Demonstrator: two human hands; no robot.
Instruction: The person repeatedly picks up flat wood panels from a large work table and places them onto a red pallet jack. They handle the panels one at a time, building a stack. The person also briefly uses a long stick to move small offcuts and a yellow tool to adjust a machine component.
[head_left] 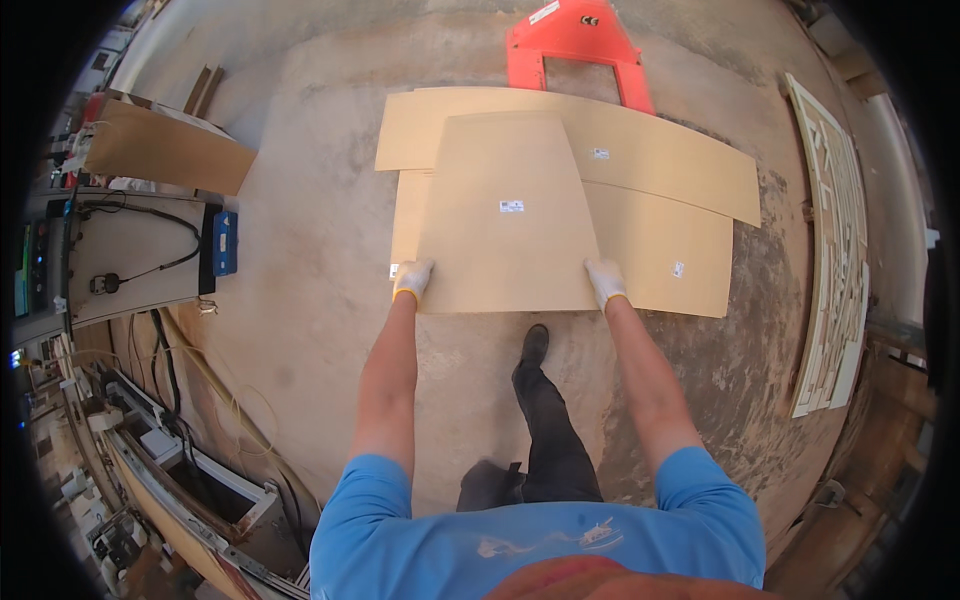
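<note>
Right now, through the head camera, I have both hands on one flat, tan, rectangular board-like sheet (505,255), which lies squarely in front of the wearer's body with a small white printed label (511,207) on its upper face. The left hand (412,279), in a whitish glove with a yellow cuff, is closed over the held sheet's left edge by the near corner. The right hand (605,282), gloved alike, grips the right edge by the opposite near corner. Neither grip shows me a gap, though the fingers tucked underneath are hidden.

Beneath the held sheet, and spreading well past its right side, I see more large tan sheets (665,240), overlapping one another unevenly; I cannot tell whether the held sheet touches them. Just beyond these, on the held sheet's far side, stands a bright red metal frame (560,35) that looks like part of a pallet truck. Well to the held sheet's right is a long, pale panel with cut-out openings (828,260). Well to its left I find a small bright blue box (225,243) at the end of a grey cabinet (140,250). A black shoe (536,343) is planted just nearer than the held sheet.
</note>
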